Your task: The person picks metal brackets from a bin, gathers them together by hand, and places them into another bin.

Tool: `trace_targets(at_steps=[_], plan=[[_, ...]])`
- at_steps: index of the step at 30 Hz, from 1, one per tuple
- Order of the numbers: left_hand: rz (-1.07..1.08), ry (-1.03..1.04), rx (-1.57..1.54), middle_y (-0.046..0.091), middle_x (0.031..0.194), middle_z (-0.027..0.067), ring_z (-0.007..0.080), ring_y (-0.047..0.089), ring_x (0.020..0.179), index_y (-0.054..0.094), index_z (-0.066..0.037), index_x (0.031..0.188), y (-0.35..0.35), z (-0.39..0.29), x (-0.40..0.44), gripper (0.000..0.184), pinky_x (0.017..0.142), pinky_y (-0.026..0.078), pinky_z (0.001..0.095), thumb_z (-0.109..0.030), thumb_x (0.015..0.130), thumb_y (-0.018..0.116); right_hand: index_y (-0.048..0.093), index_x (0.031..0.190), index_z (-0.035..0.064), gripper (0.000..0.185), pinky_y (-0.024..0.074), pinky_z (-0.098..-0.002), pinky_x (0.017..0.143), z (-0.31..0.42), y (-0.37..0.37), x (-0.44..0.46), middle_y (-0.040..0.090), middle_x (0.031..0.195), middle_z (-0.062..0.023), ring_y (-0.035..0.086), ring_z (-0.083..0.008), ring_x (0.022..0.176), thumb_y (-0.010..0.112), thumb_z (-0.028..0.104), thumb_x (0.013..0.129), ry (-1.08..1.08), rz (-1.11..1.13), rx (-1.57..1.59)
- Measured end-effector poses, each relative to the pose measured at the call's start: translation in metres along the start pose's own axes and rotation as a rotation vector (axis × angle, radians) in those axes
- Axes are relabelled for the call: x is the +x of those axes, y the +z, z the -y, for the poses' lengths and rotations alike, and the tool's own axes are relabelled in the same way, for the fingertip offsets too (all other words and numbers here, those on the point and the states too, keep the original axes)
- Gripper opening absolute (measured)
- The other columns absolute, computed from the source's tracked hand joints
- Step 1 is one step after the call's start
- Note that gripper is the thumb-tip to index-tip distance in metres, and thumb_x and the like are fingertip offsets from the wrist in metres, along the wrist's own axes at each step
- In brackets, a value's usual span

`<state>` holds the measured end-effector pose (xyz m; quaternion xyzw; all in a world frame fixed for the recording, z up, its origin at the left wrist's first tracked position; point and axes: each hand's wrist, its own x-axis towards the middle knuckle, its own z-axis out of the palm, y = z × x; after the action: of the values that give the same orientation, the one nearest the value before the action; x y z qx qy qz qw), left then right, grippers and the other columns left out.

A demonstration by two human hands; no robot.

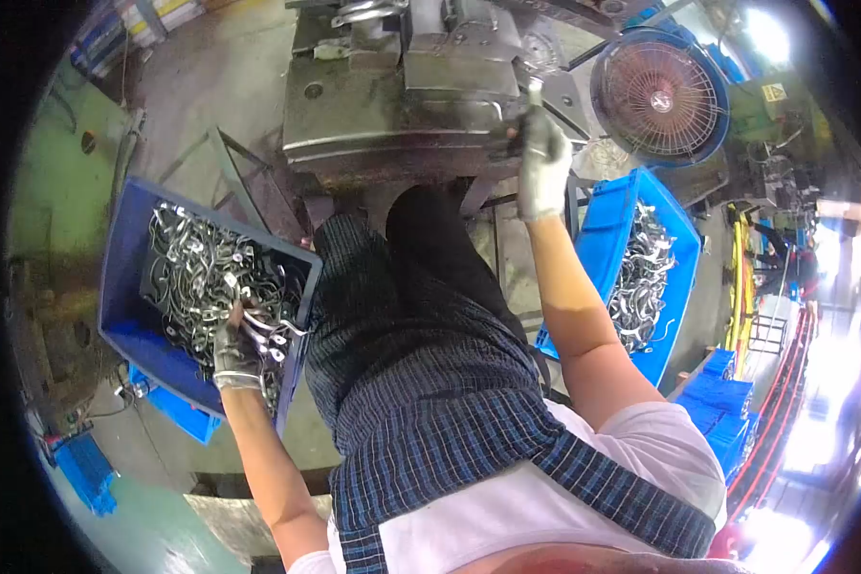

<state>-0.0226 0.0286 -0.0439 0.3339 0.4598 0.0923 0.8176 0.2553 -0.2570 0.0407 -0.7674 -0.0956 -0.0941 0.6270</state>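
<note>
1. from where i stand, the bent metal pieces (199,273) lie in a big messy heap in the dark blue bin (124,273), by the person's left side.
2. each one looks small, so i think it is light to lift, but a whole heap would be heavy.
3. they look hard and stiff, and not easy to break. they may be slippery and get hooked on each other. the edges could be sharp.
4. a good place to take hold is the flat end with the hole, or the middle of the bend, with one piece pinched away from the rest.
5. they are shiny and silver, with curvy arms. some have flat ends with a round hole. more shiny pieces (641,277) fill the bright blue bin (610,225) on the other side.
6. the two hands are far apart, both in gloves. the left hand (235,356) reaches down with its fingers at the heap. i can't tell if it has a grip on one.
7. the right hand (543,163) is up by the big metal machine (354,120). something pale pokes up by its fingers, but it is too blurry to tell if it is held.
</note>
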Motion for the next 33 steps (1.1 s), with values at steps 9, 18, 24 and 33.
trace_targets(at_steps=[9, 18, 24, 33], plan=[[0.091, 0.061, -0.107, 0.057, 0.079, 0.0031, 0.0162, 0.054, 0.071, 0.056, -0.006, 0.090, 0.005, -0.009, 0.018, 0.020, 0.061, 0.045, 0.0297, -0.019, 0.076, 0.061, 0.056, 0.075, 0.0022, 0.032, 0.0360, -0.0190, 0.048, -0.022, 0.001, 0.033, 0.055, 0.061, -0.0004, 0.047, -0.0042, 0.053, 0.049, 0.032, 0.086, 0.040, 0.129, 0.031], [0.240, -0.005, -0.227, 0.057, 0.093, 0.0079, 0.0149, 0.054, 0.080, 0.050, -0.006, 0.106, 0.045, -0.030, -0.014, 0.028, 0.072, 0.044, 0.0273, -0.019, 0.081, 0.051, 0.059, 0.085, -0.0037, 0.020, 0.0449, -0.0247, 0.057, 0.005, -0.012, 0.013, 0.062, 0.070, -0.0113, 0.057, -0.0160, 0.059, 0.063, 0.007, 0.069, -0.281, 0.147, -0.393], [0.152, 0.131, -0.206, 0.059, 0.088, 0.0054, 0.0157, 0.056, 0.077, 0.055, -0.003, 0.098, 0.016, -0.019, -0.002, 0.024, 0.071, 0.045, 0.0256, -0.013, 0.076, 0.058, 0.054, 0.109, 0.0057, 0.043, 0.0473, -0.0269, 0.061, 0.050, 0.069, -0.069, 0.060, 0.074, -0.0110, 0.059, -0.0163, 0.066, 0.053, 0.001, 0.066, -0.385, 0.807, 0.016], [0.021, 0.249, 0.070, 0.058, 0.081, 0.0036, 0.0138, 0.052, 0.065, 0.058, -0.002, 0.097, 0.055, -0.033, -0.052, 0.023, 0.060, 0.042, 0.0245, -0.018, 0.081, 0.054, 0.055, 0.101, 0.0066, 0.025, 0.0461, -0.0324, 0.066, 0.050, 0.172, -0.136, 0.060, 0.085, -0.0139, 0.059, -0.0259, 0.074, 0.052, 0.008, 0.076, -0.158, 1.155, -0.125]])
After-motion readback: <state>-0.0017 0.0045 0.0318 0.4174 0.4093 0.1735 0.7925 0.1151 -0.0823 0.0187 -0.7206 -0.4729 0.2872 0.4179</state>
